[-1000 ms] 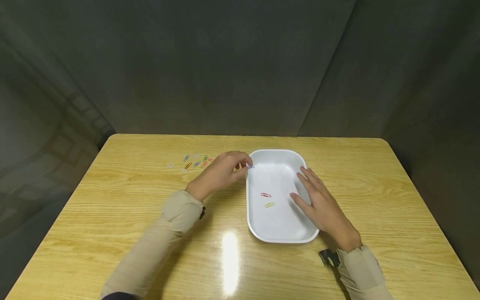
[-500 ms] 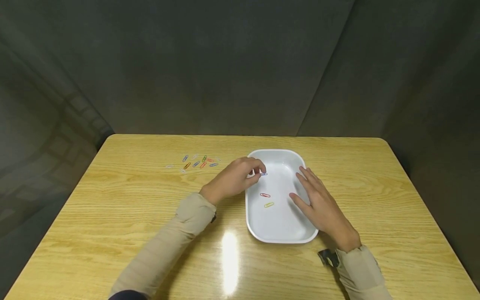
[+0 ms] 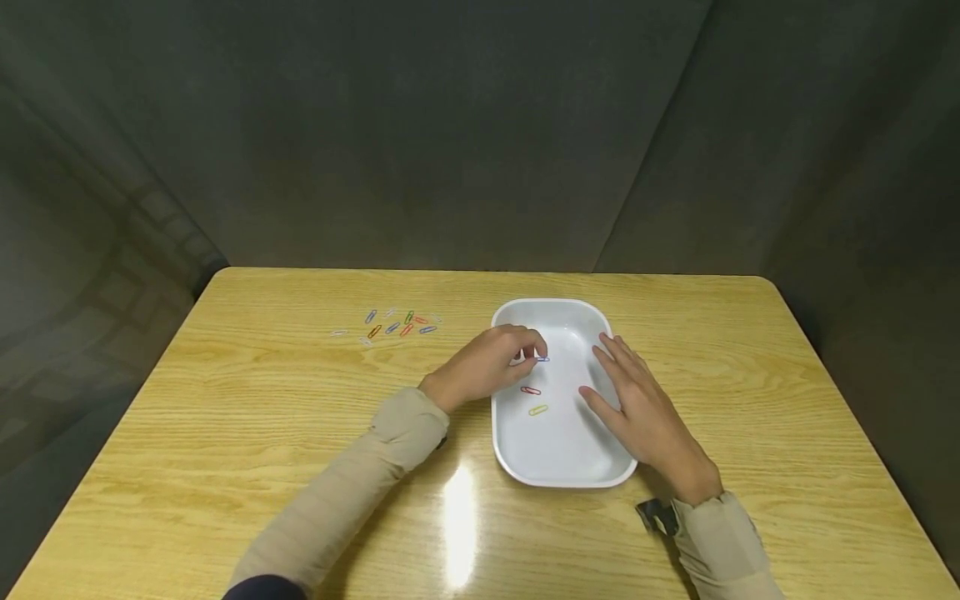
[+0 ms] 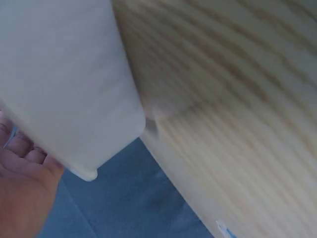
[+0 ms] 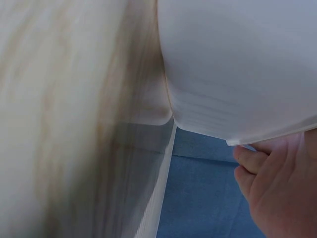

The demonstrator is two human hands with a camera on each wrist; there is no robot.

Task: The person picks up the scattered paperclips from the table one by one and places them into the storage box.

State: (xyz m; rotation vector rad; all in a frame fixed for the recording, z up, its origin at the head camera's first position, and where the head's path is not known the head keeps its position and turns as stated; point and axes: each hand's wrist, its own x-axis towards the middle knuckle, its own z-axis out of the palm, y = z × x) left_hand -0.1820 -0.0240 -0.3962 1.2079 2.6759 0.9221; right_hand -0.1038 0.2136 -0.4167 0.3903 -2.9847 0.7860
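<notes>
My left hand (image 3: 486, 364) is over the left half of a white tray (image 3: 562, 458), pinching a blue paper clip (image 3: 543, 360) between thumb and fingertips. Below it on the tray's floor lie a red paper clip (image 3: 531, 390) and a yellow paper clip (image 3: 537, 410). Across the tray's right rim is my right hand (image 3: 648, 412), fingers spread and holding nothing; in the head view I cannot tell how firmly it touches. The left wrist view shows the tray's outer wall (image 4: 69, 74) hiding part of the left hand (image 4: 25, 188).
Left of the tray, several loose paper clips in blue, green, red, brown and white lie scattered on the wooden table (image 3: 247, 400), among them a green paper clip (image 3: 408, 317). A dark curtain (image 3: 450, 142) hangs behind the table's far edge.
Carrying the blue paper clip, my left hand has moved right and nearer, from the tray's left rim to above its inside. The right hand has stayed in place.
</notes>
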